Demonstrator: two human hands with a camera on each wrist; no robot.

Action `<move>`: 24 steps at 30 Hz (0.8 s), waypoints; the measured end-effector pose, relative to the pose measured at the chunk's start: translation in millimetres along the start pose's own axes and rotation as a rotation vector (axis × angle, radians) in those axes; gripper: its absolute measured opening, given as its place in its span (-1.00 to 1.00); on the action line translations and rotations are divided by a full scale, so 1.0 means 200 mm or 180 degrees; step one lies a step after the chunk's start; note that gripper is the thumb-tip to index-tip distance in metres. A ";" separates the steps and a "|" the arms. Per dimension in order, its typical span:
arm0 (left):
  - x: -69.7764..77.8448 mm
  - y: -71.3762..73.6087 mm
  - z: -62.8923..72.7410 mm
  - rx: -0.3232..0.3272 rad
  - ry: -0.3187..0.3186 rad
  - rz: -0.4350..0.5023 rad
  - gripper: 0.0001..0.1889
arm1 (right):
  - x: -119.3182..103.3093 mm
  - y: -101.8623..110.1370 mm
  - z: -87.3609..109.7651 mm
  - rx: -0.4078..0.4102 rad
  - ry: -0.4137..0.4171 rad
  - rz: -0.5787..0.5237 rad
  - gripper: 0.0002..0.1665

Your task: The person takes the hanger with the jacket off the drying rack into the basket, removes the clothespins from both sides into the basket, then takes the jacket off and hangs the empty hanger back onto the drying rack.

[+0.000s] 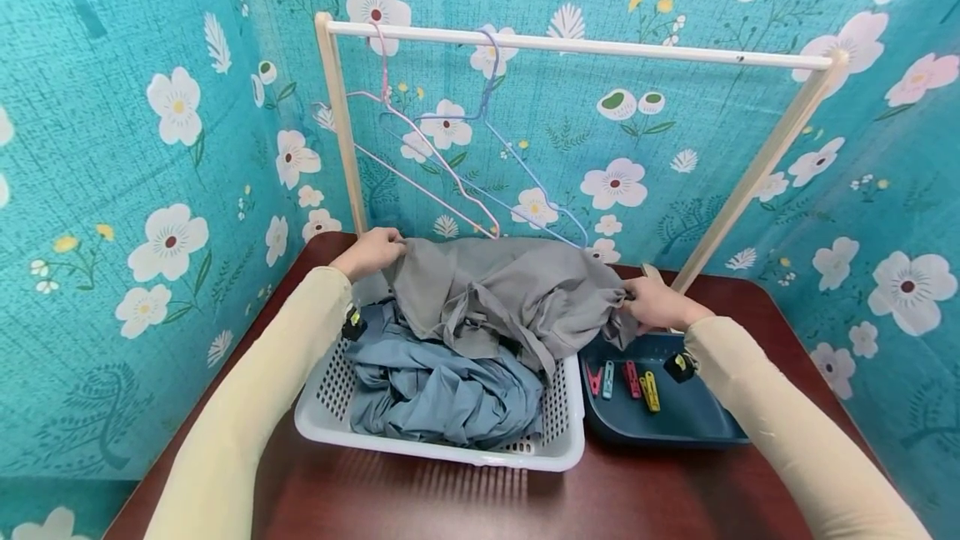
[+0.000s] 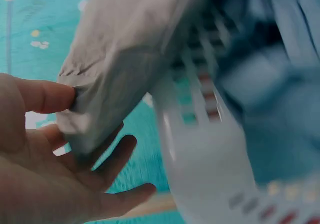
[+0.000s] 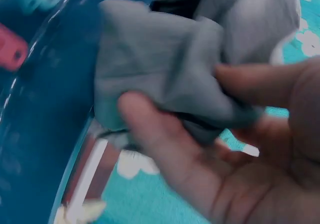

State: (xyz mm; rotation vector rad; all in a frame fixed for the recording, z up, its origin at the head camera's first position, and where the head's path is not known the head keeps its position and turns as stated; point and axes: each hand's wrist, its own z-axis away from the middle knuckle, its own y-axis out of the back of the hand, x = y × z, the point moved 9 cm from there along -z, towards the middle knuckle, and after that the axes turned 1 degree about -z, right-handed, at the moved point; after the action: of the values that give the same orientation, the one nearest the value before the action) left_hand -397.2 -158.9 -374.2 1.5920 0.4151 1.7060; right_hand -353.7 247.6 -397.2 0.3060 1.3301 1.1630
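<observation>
A grey cloth garment [image 1: 517, 286] is stretched between both hands above the back of a white laundry basket [image 1: 562, 440]. My left hand [image 1: 371, 252] pinches its left end between thumb and fingers; in the left wrist view the other fingers [image 2: 120, 154] spread below the grey cloth [image 2: 115, 59]. The right hand [image 1: 660, 302] grips a bunched part at the garment's right end, over the dark blue tray. The right wrist view shows thumb and fingers around the folded grey fabric [image 3: 155, 59], slightly blurred. Inside the basket lies a crumpled blue-grey garment [image 1: 450, 390].
The dark blue tray [image 1: 697, 432] holds several clothespins, including a yellow clothespin [image 1: 649, 392] and a light blue clothespin [image 1: 607, 379]. Behind stands a rack with a white rail [image 1: 585, 44]; a pink hanger [image 1: 431, 140] and a blue hanger [image 1: 517, 157] hang from it.
</observation>
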 end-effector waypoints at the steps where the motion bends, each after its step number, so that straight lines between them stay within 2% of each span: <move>1: 0.01 -0.01 0.00 -0.0050 0.0038 0.0212 -0.75 | 0.00 0.01 0.00 0.0075 -0.0004 -0.0191 -0.64; 5: 0.04 -0.06 0.00 -0.0284 0.0193 0.0822 -0.82 | -0.04 0.04 -0.01 0.0332 0.0033 -0.0994 -0.62; 7: 0.06 -0.10 0.00 -0.0422 0.0217 0.0934 -0.83 | -0.07 0.04 -0.01 0.0455 0.0073 -0.1246 -0.58; 10: 0.10 -0.15 0.03 -0.0545 0.0132 0.0726 -0.79 | -0.13 0.03 -0.02 0.0597 0.0155 -0.1573 -0.58; 12: 0.13 -0.18 0.04 -0.0550 0.0061 0.0463 -0.72 | -0.18 0.01 -0.03 0.0605 0.0198 -0.1705 -0.64; 14: 0.15 -0.21 0.04 -0.0519 0.0012 0.0273 -0.60 | -0.23 -0.03 -0.05 0.0496 0.0288 -0.1857 -0.71; 16: 0.17 -0.23 0.05 -0.0511 0.0014 0.0245 -0.45 | -0.28 -0.07 -0.07 0.0328 0.0336 -0.1921 -0.76; 20: 0.20 -0.26 0.05 -0.0481 0.0026 0.0093 -0.22 | -0.32 -0.12 -0.09 0.0157 0.0179 -0.1777 -0.78; 24: 0.17 -0.26 0.04 -0.0450 0.0085 -0.0277 -0.15 | -0.31 -0.12 -0.10 0.0165 -0.0105 -0.1402 -0.70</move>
State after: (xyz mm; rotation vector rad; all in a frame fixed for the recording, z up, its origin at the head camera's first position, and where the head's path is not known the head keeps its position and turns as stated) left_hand -372.6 -102.1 -383.9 1.4312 0.3634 1.6548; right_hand -347.1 180.3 -384.9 0.0614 1.3170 0.7515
